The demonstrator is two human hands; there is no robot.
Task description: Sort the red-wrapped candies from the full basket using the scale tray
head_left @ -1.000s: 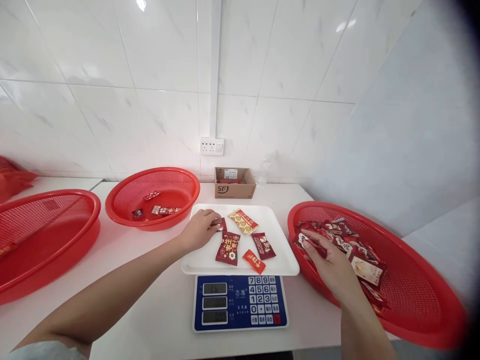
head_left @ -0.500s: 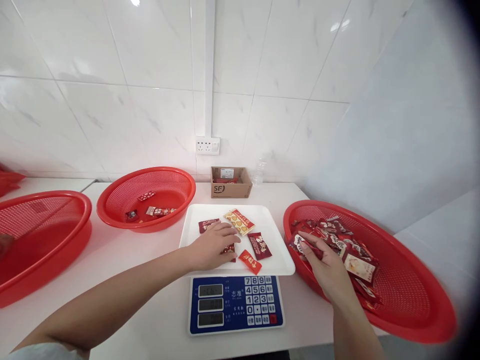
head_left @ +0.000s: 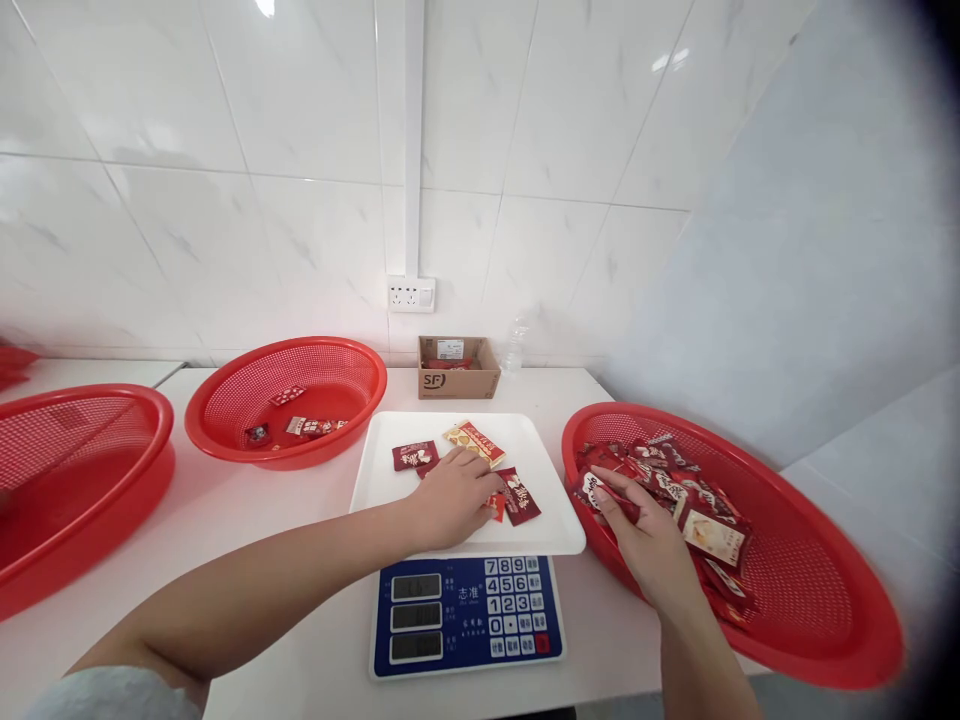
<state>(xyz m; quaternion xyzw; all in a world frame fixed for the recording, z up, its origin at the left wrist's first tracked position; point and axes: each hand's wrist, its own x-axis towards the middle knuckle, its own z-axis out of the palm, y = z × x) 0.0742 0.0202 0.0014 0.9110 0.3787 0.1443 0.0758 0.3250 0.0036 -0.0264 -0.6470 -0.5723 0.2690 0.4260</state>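
Observation:
My left hand lies over the white weighing tray, its fingers stretched across a small orange-red packet that they partly hide. Around it on the tray are a dark red snack packet, a yellow and red packet and another dark red packet. At the rim of the right-hand red basket, my right hand pinches a dark red snack packet with white lettering. Many similar packets lie heaped in that basket.
Below the tray sits the scale's blue keypad panel. Two more red baskets stand to the left: one with several packets, another at the edge. A cardboard box and a clear plastic bottle stand near the wall.
My left hand has slid right across the tray onto the orange-red packet, uncovering the dark red packet at the left. My right hand keeps its packet, almost unmoved.

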